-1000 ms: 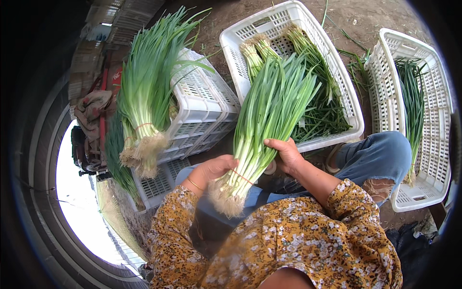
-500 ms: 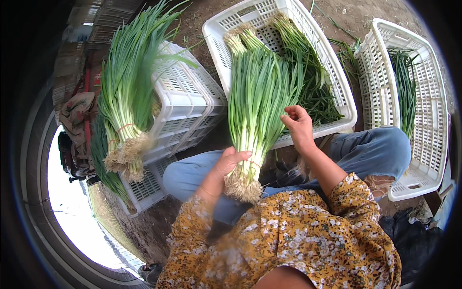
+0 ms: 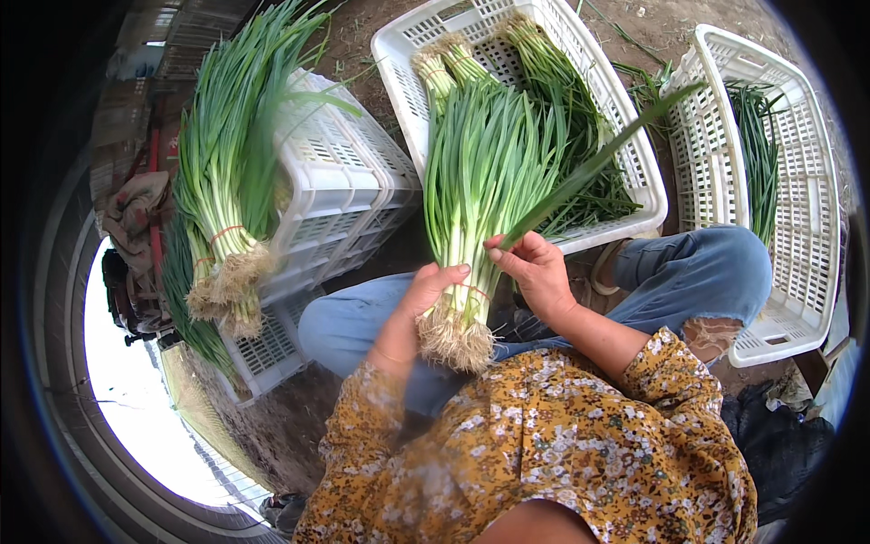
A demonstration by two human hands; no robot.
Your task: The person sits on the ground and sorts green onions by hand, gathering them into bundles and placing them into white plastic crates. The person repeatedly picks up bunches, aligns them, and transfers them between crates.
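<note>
1. The bunch of green onions stands upright over my lap, white roots down just above my knees, green tops fanning up across the near edge of the middle crate.
2. My left hand is wrapped around the bunch low on its left side, just above the roots, fingers closed on the stalks beside a thin red band.
3. My right hand is at the right side of the bunch, thumb and fingers pinched on a single long leaf that slants up and to the right, away from the rest.
4. The middle crate, white plastic lattice, holds more green onions, some with pale roots pointing to its far end.
5. To my right sits a second white crate with a thin row of greens lying along its length.
6. To my left, overturned white crates are stacked, with tied bundles of green onions lying over them, roots hanging toward me.
7. My jeans and flowered sleeves fill the lower part of the view; bare dirt lies between the crates.
</note>
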